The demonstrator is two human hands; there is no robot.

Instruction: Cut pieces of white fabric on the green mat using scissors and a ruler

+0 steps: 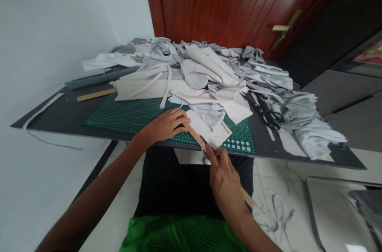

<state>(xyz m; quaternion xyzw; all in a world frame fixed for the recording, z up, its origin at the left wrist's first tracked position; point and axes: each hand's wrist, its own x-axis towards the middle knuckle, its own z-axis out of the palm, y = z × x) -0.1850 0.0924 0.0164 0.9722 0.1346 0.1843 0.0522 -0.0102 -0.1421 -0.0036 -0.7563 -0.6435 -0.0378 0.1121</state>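
Observation:
My left hand (166,125) lies palm down on a wooden ruler (194,136), fingers curled over its far end, pressing it onto a pale fabric piece (209,128) on the green cutting mat (125,116). My right hand (224,178) is closed in a pinch at the table's near edge, gripping a small tool at the ruler's side; the tool is mostly hidden by my fingers. The ruler's near end (248,199) sticks out below my right wrist.
A large heap of white and grey fabric scraps (209,69) covers the back and right of the dark table (59,117). Black scissors (267,113) lie right of the mat. A second wooden stick (96,94) lies at the left. Scraps litter the floor; a red door stands behind.

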